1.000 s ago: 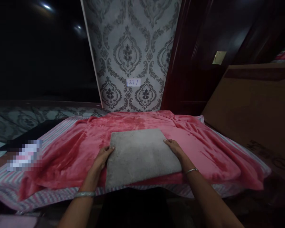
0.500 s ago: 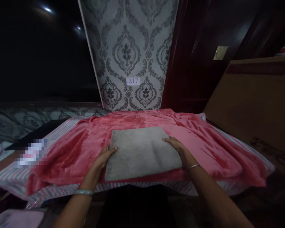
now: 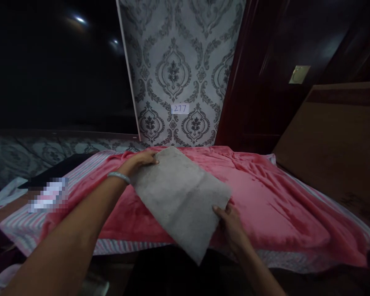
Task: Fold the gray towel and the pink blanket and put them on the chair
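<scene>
A folded grey towel (image 3: 179,197) lies turned at an angle on a pink blanket (image 3: 265,205), one corner hanging over the near edge. My left hand (image 3: 138,161) grips the towel's far left edge, thumb on top, a pale bangle on the wrist. My right hand (image 3: 231,224) holds the towel's near right edge, fingers curled under it. Beneath the pink blanket lies a striped cloth (image 3: 21,222) that shows along the front and left.
A patterned grey wall (image 3: 179,61) with a small label reading 277 (image 3: 180,108) stands behind. A dark red door (image 3: 280,65) is at the right, a brown board (image 3: 336,139) beside it. A dark flat thing (image 3: 58,168) lies at the left.
The towel has been swung round from square to diagonal. My left hand moved to the far side with its edge, and my right hand drew back toward me.
</scene>
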The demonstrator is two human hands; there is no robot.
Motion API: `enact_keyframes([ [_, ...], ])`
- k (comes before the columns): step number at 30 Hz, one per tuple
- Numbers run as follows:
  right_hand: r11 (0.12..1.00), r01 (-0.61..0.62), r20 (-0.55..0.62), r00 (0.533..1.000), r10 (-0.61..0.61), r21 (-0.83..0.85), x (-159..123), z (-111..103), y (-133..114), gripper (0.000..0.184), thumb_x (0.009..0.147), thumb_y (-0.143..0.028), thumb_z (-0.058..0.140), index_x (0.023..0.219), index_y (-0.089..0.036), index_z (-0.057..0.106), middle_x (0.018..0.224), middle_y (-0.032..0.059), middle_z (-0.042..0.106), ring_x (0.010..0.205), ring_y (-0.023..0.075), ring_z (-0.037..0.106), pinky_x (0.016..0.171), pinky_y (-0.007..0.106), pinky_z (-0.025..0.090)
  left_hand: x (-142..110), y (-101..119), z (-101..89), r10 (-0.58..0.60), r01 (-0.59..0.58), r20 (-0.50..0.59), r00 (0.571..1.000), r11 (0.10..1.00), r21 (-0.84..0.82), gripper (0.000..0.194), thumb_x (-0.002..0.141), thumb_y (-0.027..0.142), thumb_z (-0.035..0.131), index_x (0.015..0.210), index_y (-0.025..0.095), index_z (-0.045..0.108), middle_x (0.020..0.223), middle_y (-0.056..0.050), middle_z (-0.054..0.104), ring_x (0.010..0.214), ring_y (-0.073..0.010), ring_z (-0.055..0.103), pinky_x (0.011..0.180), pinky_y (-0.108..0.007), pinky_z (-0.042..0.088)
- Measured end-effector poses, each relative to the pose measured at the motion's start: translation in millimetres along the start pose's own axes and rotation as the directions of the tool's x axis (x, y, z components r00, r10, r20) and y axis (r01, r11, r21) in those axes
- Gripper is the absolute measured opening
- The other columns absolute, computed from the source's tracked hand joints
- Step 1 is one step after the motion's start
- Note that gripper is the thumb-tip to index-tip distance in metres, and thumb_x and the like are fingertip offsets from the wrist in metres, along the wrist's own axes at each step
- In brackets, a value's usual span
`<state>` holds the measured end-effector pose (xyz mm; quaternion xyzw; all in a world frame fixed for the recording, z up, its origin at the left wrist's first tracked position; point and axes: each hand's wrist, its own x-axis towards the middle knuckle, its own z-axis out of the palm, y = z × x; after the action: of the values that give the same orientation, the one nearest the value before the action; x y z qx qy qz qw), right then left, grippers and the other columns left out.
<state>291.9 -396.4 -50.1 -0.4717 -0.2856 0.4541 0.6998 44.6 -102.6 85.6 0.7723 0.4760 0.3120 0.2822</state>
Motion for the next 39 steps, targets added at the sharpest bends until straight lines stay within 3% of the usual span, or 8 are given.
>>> enact_keyframes([
  [7, 0.976, -0.206, 0.115, 0.973, 0.197, 0.066, -41, 29, 57, 0.062, 0.07, -0.054, 0.083, 0.124, -0.031, 0.064, 0.125, 0.0109, 0.068, 0.11, 0.0377, 0.067, 0.082, 0.054, 0.059, 32, 3, 38.9, 0.031, -0.086, 0.174, 0.984, 0.945, 0.316, 0.042, 0.071, 0.008, 0.066, 0.112, 0.016, 0.071, 0.126, -0.011, 0.069, 0.118, -0.0266, 0.061, 0.103, -0.032, 0.044],
  [13, 0.813, -0.403, 0.456, 0.68, 0.573, -0.421, -47, -12, 45, 0.043, 0.076, -0.063, 0.074, 0.094, -0.024, 0.076, 0.088, 0.0125, 0.076, 0.064, 0.0269, 0.071, 0.056, 0.037, 0.054, -5, -24, 73.8, 0.035, -0.119, 0.186, 0.982, 0.878, 0.463, 0.052, 0.086, 0.018, 0.058, 0.138, 0.013, 0.057, 0.147, -0.021, 0.053, 0.136, -0.0335, 0.05, 0.114, -0.045, 0.036],
  [16, 0.858, -0.209, 0.469, 0.764, 0.443, -0.469, -13, -12, 14, 0.046, 0.079, -0.066, 0.069, 0.095, -0.023, 0.075, 0.082, 0.0091, 0.075, 0.062, 0.0233, 0.07, 0.057, 0.034, 0.052, -25, -31, 82.7, 0.059, -0.152, 0.203, 0.977, 0.863, 0.482, 0.053, 0.092, 0.026, 0.055, 0.143, 0.013, 0.052, 0.155, -0.019, 0.045, 0.145, -0.0311, 0.04, 0.121, -0.044, 0.028],
  [19, 0.856, 0.153, 0.428, 0.899, 0.087, -0.494, 57, 18, -7, 0.051, 0.082, -0.064, 0.065, 0.11, -0.022, 0.073, 0.094, 0.0084, 0.076, 0.084, 0.026, 0.072, 0.078, 0.041, 0.058, -41, -30, 90.1, 0.064, -0.154, 0.195, 0.979, 0.857, 0.491, 0.056, 0.095, 0.032, 0.05, 0.148, 0.013, 0.046, 0.159, -0.019, 0.038, 0.15, -0.0307, 0.031, 0.123, -0.048, 0.022],
  [23, 0.583, 0.499, 0.492, 0.85, -0.186, -0.641, 153, 80, -1, 0.056, 0.092, -0.043, 0.052, 0.145, -0.022, 0.054, 0.145, 0.012, 0.057, 0.136, 0.0265, 0.051, 0.114, 0.048, 0.04, -53, -31, 101.1, 0.067, -0.122, 0.12, 0.99, 0.832, 0.542, 0.059, 0.098, 0.036, 0.045, 0.15, 0.011, 0.042, 0.163, -0.021, 0.03, 0.154, -0.0322, 0.022, 0.125, -0.055, 0.014],
  [27, 0.102, 0.501, 0.497, 0.865, -0.066, -0.859, 192, 112, 27, 0.059, 0.1, -0.039, 0.042, 0.156, -0.018, 0.039, 0.162, 0.0105, 0.033, 0.152, 0.0286, 0.022, 0.123, 0.054, 0.021, -65, -47, 118.1, 0.023, -0.071, 0.082, 0.996, 0.755, 0.652, 0.064, 0.098, 0.047, 0.045, 0.154, 0.016, 0.04, 0.163, -0.02, 0.03, 0.153, -0.0382, 0.021, 0.121, -0.065, 0.014],
  [29, -0.042, 0.482, 0.482, 0.876, 0.016, -0.875, 194, 111, 41, 0.057, 0.103, -0.044, 0.04, 0.156, -0.024, 0.039, 0.164, 0.0072, 0.029, 0.153, 0.0309, 0.019, 0.122, 0.058, 0.017, -70, -58, 126.0, 0.022, -0.065, 0.072, 0.997, 0.735, 0.675, 0.063, 0.099, 0.05, 0.043, 0.154, 0.021, 0.04, 0.163, -0.018, 0.03, 0.152, -0.0397, 0.022, 0.119, -0.067, 0.016],
  [39, -0.122, 0.454, 0.451, 0.891, 0.05, -0.883, 194, 102, 51, 0.057, 0.104, -0.051, 0.033, 0.157, -0.029, 0.037, 0.165, 0.0037, 0.029, 0.152, 0.0281, 0.021, 0.121, 0.053, 0.021, -74, -67, 128.6, 0.068, -0.064, 0.02, 0.998, 0.75, 0.658, 0.06, 0.098, 0.051, 0.044, 0.152, 0.025, 0.044, 0.16, -0.014, 0.038, 0.15, -0.0354, 0.029, 0.12, -0.063, 0.022],
])
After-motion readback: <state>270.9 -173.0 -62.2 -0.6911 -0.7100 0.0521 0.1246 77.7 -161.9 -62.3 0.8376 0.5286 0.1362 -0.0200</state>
